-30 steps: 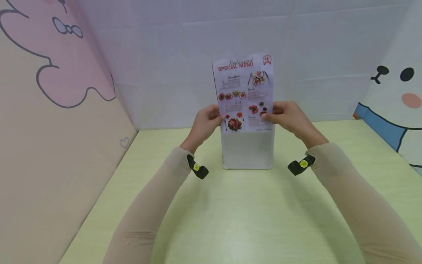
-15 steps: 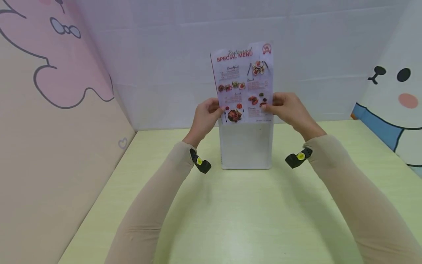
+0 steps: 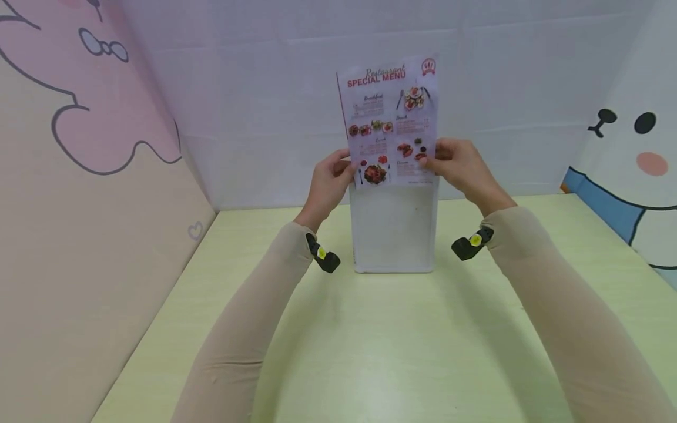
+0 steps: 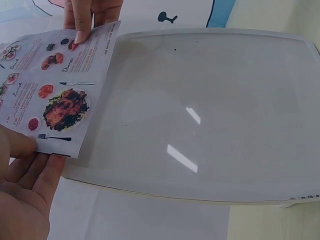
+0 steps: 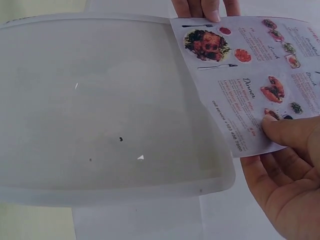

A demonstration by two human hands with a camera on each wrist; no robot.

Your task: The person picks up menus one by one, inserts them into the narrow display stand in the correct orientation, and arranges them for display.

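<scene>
Menu [image 3: 389, 120] raised further than a second ago, bottom edge now near top rim of clear holder [image 3: 394, 229] standing between the wrists on tabletop [image 3: 381, 352]. Left hand [image 3: 328, 188] and right hand [image 3: 459, 167] pinching its lower side edges. Withdrawal judged nearly complete.

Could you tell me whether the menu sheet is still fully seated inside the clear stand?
No, both hands hold the menu almost wholly above the clear stand.
</scene>
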